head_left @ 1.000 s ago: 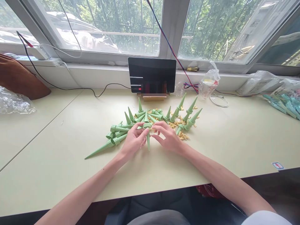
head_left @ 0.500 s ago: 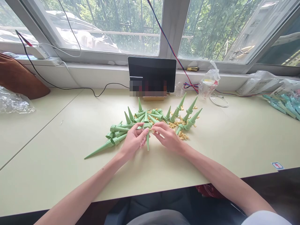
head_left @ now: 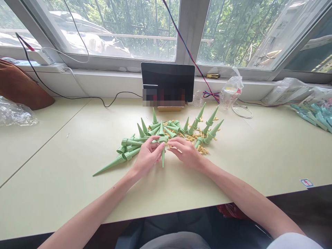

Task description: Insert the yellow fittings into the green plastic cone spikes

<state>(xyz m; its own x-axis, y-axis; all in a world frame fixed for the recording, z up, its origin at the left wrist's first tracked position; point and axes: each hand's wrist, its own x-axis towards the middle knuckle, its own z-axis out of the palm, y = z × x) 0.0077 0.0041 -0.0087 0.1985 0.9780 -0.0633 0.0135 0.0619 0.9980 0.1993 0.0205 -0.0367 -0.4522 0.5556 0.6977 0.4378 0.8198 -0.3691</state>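
Observation:
My left hand is closed around a green plastic watering spike, its narrow point hanging down and its wide ribbed collar on top. Pinched in the fingertips of my right hand is a small yellow valve, held against the side of that spike just under the collar. The fingers partly cover the valve, so how deep it sits cannot be seen. Left of my hand lies a heap of green spikes. On the right, several spikes with yellow valves in them lean among loose yellow valves.
Behind the heap a dark tablet stands on a small cardboard support. A plastic bag with a cup and a white cable are at the back right. Bagged teal parts lie far right, a brown bag far left.
Both hands stay in nearly the same place, still holding the spike and the valve together. Only a very slight shift of the fingers and the view shows.

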